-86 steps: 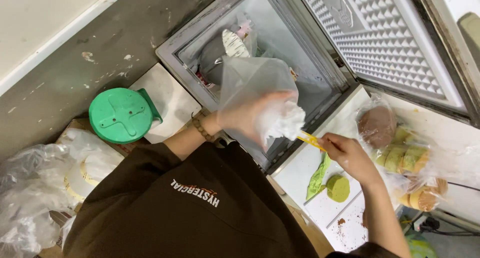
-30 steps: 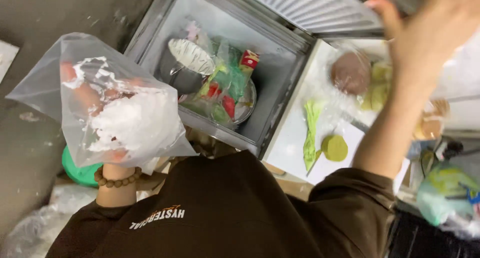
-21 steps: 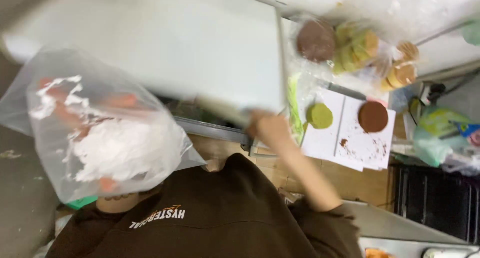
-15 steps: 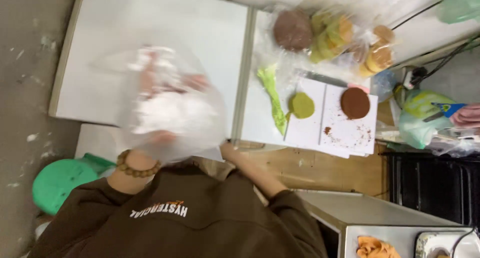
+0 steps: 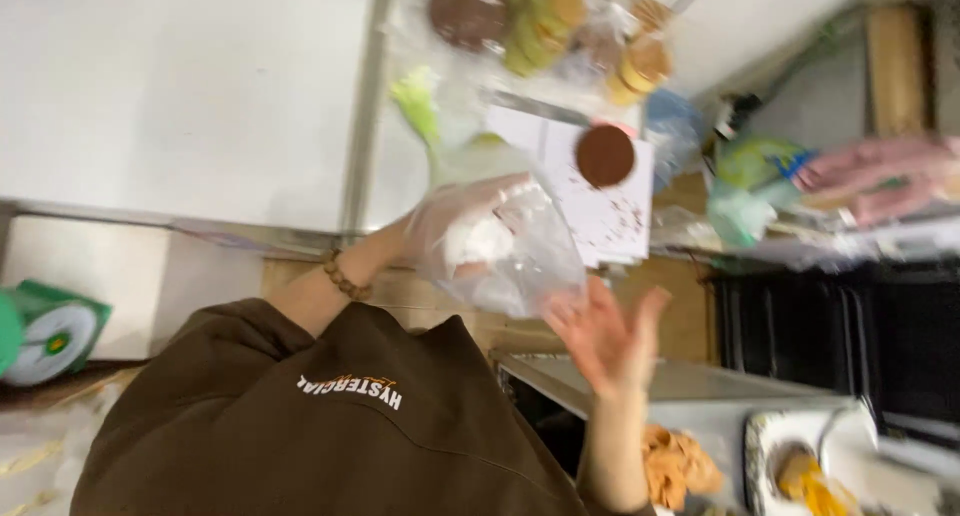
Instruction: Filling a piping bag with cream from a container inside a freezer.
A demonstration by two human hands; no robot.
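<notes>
Since half a second ago the clear plastic bag point(image 5: 500, 241) with its white lump has swung from over the closed white freezer lid point(image 5: 180, 96) toward three o'clock, and it now hangs over the seam between the lid and the white worktop point(image 5: 400, 176), just short of the paper sheet point(image 5: 600, 206). Left hand point(image 5: 450, 231) is clenched on the bag from inside or behind the film; motion blur hides which. A bead bracelet point(image 5: 343, 276) sits on that wrist at eight o'clock from the bag.

Right hand point(image 5: 605, 341) has come off the lid edge and is now released, fingers spread, palm up, at five o'clock from the bag and just beside its lower corner; whether it touches the film I cannot tell.

On the paper sheet, at one o'clock from the bag, lies a brown disc point(image 5: 604, 156). Beyond it, at twelve o'clock, a heap of bagged brown, green and tan rounds point(image 5: 540, 21) rests on the worktop, with a green piping bag point(image 5: 418, 101) at eleven o'clock. A green-lidded tub point(image 5: 45, 331) stands far off at nine o'clock. Blurred pink-gloved fingers of another person point(image 5: 880, 176) show at three o'clock, well apart.
</notes>
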